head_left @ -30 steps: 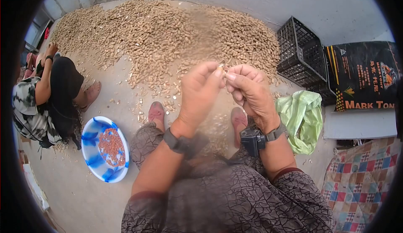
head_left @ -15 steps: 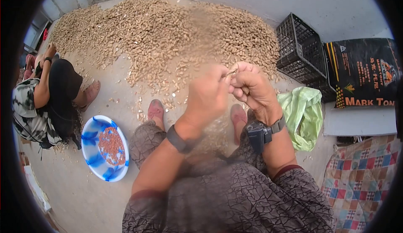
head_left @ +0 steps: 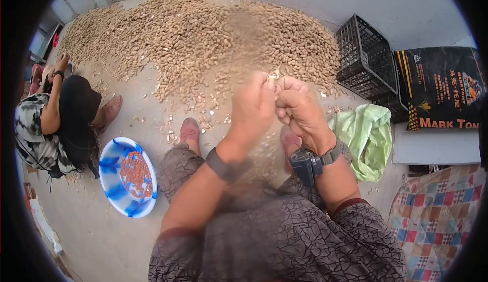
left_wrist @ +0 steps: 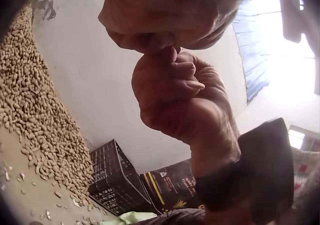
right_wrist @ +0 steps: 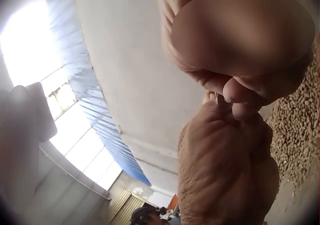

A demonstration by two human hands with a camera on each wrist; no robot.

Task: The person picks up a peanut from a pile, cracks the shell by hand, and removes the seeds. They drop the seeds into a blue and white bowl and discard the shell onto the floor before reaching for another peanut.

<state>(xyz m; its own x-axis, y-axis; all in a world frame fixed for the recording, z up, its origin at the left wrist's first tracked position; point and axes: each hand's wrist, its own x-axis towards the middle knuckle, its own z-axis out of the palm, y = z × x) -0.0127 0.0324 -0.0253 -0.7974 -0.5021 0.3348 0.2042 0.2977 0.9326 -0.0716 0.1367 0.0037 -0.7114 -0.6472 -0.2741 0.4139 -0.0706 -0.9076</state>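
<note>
In the head view a peanut pod (head_left: 273, 76) is pinched between the fingertips of both hands, in front of the large peanut heap (head_left: 193, 38). The left hand (head_left: 252, 106), slightly blurred, holds it from the left with curled fingers. From the right, the right hand (head_left: 301, 108) grips it with thumb and bent fingers. Both wrist views show the hands touching at the fingertips: the left hand (left_wrist: 170, 15) above the right hand (left_wrist: 175, 95) in the left wrist view. Fingers hide most of the pod there.
A blue-and-white basin (head_left: 109, 180) with reddish kernels stands at lower left, near a seated person (head_left: 76, 114). On the right are a black crate (head_left: 363, 61), a green bag (head_left: 363, 139), a black printed sack (head_left: 442, 88) and a patchwork cloth (head_left: 437, 221).
The hands stay together at nearly the same place. The left hand has turned more upright, and the pod's frayed end now sticks up above the fingertips.
</note>
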